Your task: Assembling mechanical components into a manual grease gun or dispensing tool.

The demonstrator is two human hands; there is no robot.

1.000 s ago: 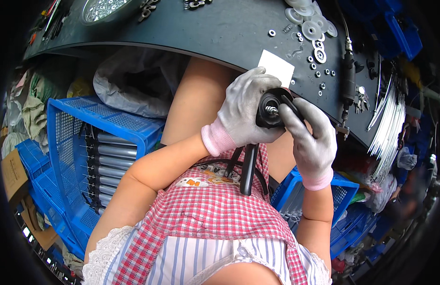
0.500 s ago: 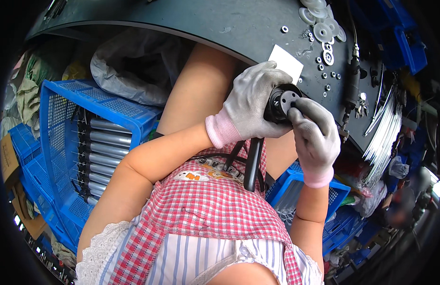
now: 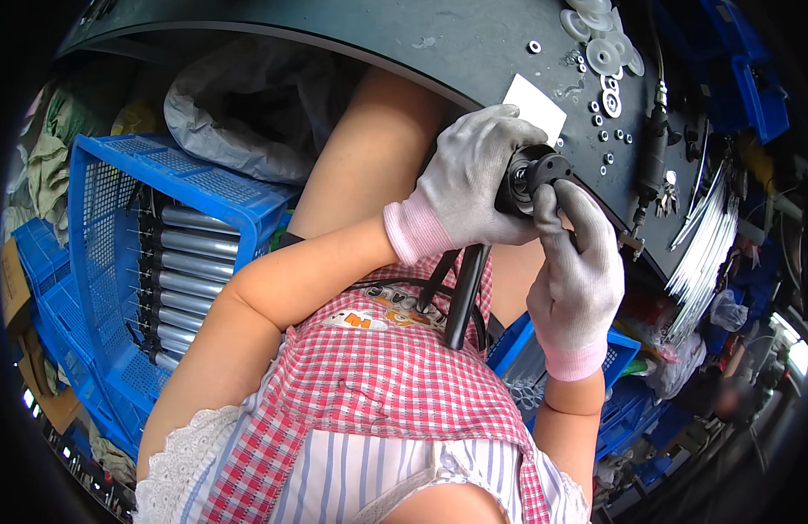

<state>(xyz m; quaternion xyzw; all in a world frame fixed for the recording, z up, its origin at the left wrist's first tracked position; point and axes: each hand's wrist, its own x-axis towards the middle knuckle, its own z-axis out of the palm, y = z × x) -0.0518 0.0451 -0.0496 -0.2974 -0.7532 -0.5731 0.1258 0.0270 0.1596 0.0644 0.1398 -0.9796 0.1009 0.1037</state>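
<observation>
My left hand (image 3: 478,179), in a grey glove with a pink cuff, is wrapped round a black round housing (image 3: 515,190) over my lap. Two black tubes (image 3: 467,297) hang below that hand and seem to belong to the housing, though the join is hidden by the glove. My right hand (image 3: 580,262), gloved alike, pinches a small black disc with holes (image 3: 550,171) between thumb and fingers. The disc stands tilted at the housing's mouth, partly off it, and a shiny round inside shows beside it. Whether the two still touch, I cannot tell.
On the dark table (image 3: 351,26) lie a white card (image 3: 535,106), several small rings (image 3: 604,135), translucent washers (image 3: 603,57), a black power driver (image 3: 652,162) and thin metal rods (image 3: 708,236). A blue crate (image 3: 111,288) at left holds silver tubes (image 3: 199,240). Another blue crate (image 3: 511,342) stands by my right forearm.
The disc, which lay flat over the housing's mouth, is now tilted and shifted right. My right hand's wrist has dropped lower, and its fingers now pinch the disc's edge.
</observation>
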